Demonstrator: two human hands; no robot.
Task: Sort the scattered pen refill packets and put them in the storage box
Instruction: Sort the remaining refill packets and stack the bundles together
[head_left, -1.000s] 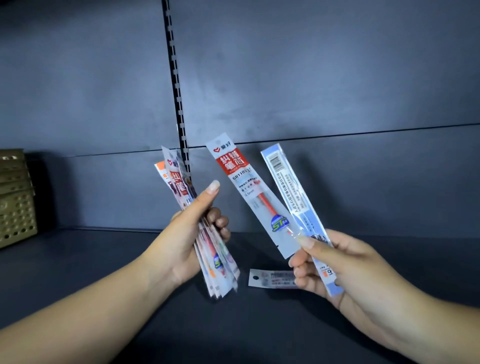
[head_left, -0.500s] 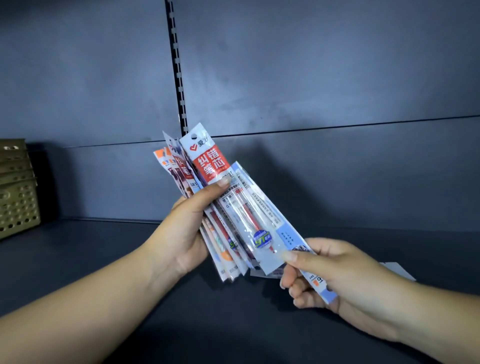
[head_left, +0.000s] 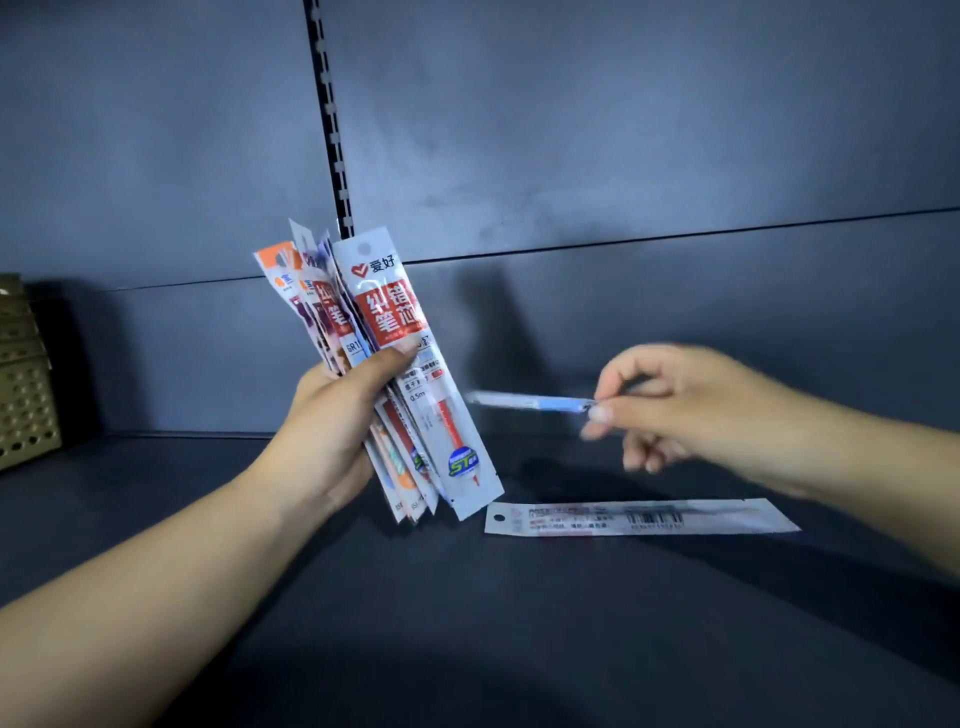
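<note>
My left hand (head_left: 332, 421) grips a fanned stack of pen refill packets (head_left: 395, 358), held upright above the shelf; the front one is white with a red label and a red refill. My right hand (head_left: 675, 405), blurred by motion, pinches a blue-and-white packet (head_left: 530, 401) edge-on, pointing left toward the stack. One more packet (head_left: 639, 517) lies flat on the dark shelf (head_left: 467, 623), barcode side up, below my right hand. The tan perforated storage box (head_left: 23, 384) stands at the far left edge, partly cut off.
The dark back panel rises behind the shelf, with a slotted upright rail (head_left: 332, 130) behind the stack. My forearms reach in from the lower left and the right.
The red-label packet went from my right hand onto the front of the left-hand stack. My right hand pulled away to the right, keeping the blue packet, which uncovered the packet on the shelf.
</note>
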